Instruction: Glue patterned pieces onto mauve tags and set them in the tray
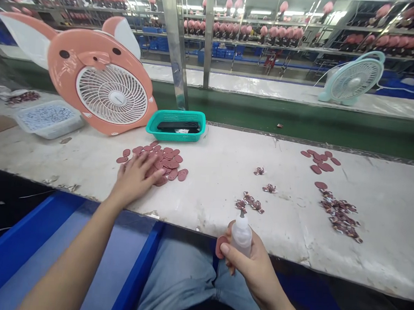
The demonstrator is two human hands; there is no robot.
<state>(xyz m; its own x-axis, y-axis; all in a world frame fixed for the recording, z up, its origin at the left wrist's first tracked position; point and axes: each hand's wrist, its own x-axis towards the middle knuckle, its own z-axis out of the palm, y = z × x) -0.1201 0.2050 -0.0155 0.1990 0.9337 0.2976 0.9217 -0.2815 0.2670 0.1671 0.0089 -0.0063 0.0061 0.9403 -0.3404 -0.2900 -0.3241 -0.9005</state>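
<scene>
Reading one translucent squeeze bottle [241, 235] and one maroon oval piece [220, 247] pinched together in the right hand [253, 264], its fingers hiding part of both. The left hand [138, 179] lies spread wide on a heap of ovals [170, 164], too overlapped for me to count, near one teal basket [175, 125] on the workbench [208, 183].

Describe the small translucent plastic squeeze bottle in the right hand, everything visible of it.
The small translucent white plastic squeeze bottle stands almost upright, gripped around its body by the right hand, above the bench edge. Its rounded shoulder narrows to a slim nozzle with a dark tip. A reddish-brown oval piece is held in the same hand, next to it. No label shows, and its contents cannot be told.
</scene>
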